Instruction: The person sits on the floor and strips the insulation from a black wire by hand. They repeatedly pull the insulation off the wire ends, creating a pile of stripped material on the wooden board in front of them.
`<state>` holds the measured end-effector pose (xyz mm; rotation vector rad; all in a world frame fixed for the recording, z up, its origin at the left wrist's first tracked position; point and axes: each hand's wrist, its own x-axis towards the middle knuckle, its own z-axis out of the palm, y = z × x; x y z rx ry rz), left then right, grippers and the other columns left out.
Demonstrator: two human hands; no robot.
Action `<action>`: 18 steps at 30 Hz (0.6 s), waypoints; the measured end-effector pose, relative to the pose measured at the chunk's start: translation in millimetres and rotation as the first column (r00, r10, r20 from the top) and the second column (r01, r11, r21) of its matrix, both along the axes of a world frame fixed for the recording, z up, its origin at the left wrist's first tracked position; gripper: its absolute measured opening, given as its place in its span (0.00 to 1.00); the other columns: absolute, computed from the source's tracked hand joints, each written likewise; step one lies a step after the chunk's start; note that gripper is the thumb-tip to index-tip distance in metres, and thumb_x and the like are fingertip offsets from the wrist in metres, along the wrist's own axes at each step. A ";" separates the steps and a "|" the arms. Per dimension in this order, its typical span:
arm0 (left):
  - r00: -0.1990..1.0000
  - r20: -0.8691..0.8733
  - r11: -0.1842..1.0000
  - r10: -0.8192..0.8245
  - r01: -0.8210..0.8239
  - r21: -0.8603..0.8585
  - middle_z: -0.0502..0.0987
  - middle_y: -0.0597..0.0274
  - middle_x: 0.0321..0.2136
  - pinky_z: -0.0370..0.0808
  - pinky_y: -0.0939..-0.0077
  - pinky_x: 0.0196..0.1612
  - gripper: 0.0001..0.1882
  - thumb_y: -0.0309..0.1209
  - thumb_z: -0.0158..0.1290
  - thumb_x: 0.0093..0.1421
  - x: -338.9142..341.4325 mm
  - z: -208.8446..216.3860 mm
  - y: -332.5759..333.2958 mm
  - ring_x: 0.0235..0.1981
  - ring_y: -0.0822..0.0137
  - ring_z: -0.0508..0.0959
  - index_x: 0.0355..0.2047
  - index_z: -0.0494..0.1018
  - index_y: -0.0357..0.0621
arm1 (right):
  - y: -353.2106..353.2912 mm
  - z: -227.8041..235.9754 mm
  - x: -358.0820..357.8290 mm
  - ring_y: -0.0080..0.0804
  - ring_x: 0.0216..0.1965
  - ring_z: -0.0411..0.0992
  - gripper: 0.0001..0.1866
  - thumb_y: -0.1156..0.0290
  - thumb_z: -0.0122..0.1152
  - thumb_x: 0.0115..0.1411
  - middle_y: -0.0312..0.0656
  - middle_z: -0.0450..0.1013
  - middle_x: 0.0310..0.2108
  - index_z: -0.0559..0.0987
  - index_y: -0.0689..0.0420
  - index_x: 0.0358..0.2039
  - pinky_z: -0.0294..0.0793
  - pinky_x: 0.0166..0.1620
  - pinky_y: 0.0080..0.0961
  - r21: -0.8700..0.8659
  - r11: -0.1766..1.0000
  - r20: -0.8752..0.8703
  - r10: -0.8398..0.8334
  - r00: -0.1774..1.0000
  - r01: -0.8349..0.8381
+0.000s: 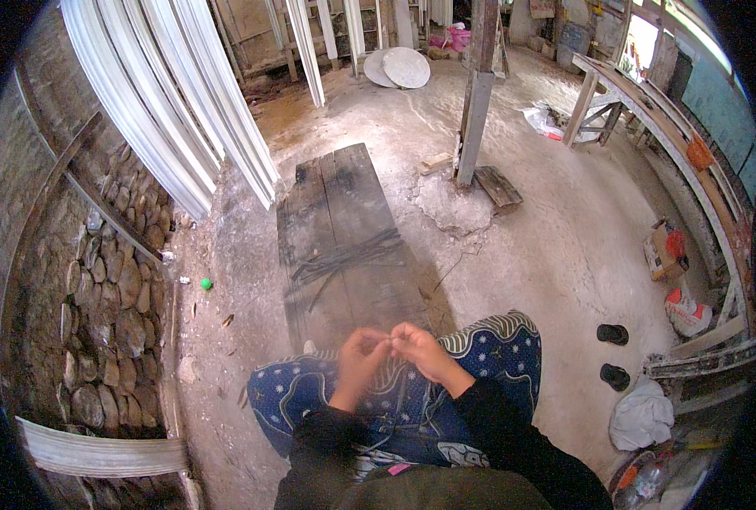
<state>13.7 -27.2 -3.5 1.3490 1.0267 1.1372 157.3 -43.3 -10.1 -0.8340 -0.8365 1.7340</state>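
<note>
My left hand [361, 360] and my right hand [422, 350] meet fingertip to fingertip above my lap. Each is closed in a pinch, and whatever lies between the fingertips is too small to make out. The left one looks slightly smeared by motion. Beneath them, blue patterned cloth [497, 361] with white stars and wavy bands covers my legs. Thin grey strands [384, 439] lie across the cloth. Just ahead of my knees stretches a dark wooden board [327, 204], with a loose bundle of long, thin dark strips [348, 257] across it.
Pale ribbed sheets [153, 93] stand at the left by a stone wall [110, 340]. A post [473, 127] rises beyond the board. A small green ball [206, 284] lies left. Dark sandals [613, 333], a white sack [642, 415] and a wooden bench frame [676, 127] are right.
</note>
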 end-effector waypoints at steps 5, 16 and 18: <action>0.998 -0.055 1.000 0.000 0.002 0.028 0.73 0.61 0.28 0.66 0.79 0.38 0.04 0.22 0.51 0.48 -1.9 4.7 -0.7 0.33 0.71 0.72 0.26 0.72 0.36 | -1.6 0.4 2.9 0.24 0.33 0.69 0.07 0.72 0.53 0.54 0.38 0.69 0.31 0.69 0.60 0.32 0.69 0.40 0.20 -0.146 0.988 -0.281 0.016 0.960 -0.059; 0.997 -0.062 0.996 -0.046 0.051 0.078 0.71 0.60 0.29 0.65 0.79 0.39 0.06 0.22 0.52 0.48 -4.5 0.6 0.5 0.35 0.69 0.70 0.28 0.73 0.36 | -4.6 -0.3 2.8 0.29 0.31 0.72 0.04 0.78 0.54 0.52 0.42 0.72 0.30 0.71 0.61 0.30 0.71 0.38 0.21 -0.055 0.997 -0.147 -0.056 0.988 0.048; 0.995 -0.054 0.996 -0.080 0.082 0.044 0.71 0.60 0.29 0.65 0.79 0.39 0.06 0.23 0.52 0.48 -5.5 1.1 0.9 0.35 0.69 0.70 0.28 0.73 0.36 | -4.6 1.0 0.3 0.26 0.30 0.71 0.04 0.78 0.52 0.53 0.40 0.71 0.29 0.71 0.60 0.31 0.70 0.36 0.19 0.023 0.995 -0.122 -0.089 0.989 0.092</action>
